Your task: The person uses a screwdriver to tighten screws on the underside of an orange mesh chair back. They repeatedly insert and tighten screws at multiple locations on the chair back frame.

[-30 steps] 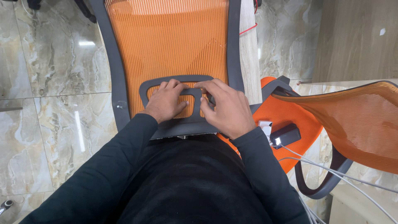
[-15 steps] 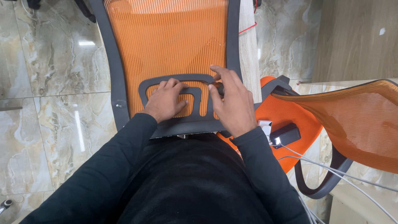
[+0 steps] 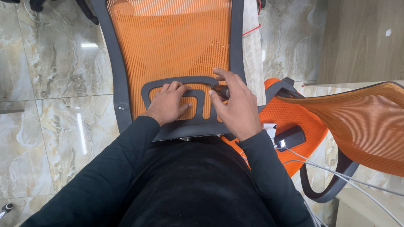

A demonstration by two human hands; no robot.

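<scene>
We look down at an orange mesh chair back (image 3: 172,46) lying flat in front of us, with a dark grey frame (image 3: 110,63) around it. On its near end sits a grey plastic bracket (image 3: 185,122) with open slots in it, in the middle of the view and right up against our dark top.

Our left hand (image 3: 168,103) lies on the left part of the bracket. The fingers are bent and close together, and they press down on the grey bars. It holds nothing else.

Our right hand (image 3: 235,105) is on the right part of the bracket. Its thumb and fingers pinch a small dark tool (image 3: 221,90) near the top right corner of the bracket. We cannot tell what kind of tool it is, because the fingers hide most of it.

To the right, near us, lies another orange chair part (image 3: 294,122) with a small black block (image 3: 290,138) on it. White cables (image 3: 336,172) run from there toward the near right corner. Farther right is a second orange mesh piece (image 3: 362,122) with a dark edge. The floor (image 3: 50,84) is shiny marble tile, and a pale wooden strip (image 3: 251,54) lies just beside the right edge of the chair back.
</scene>
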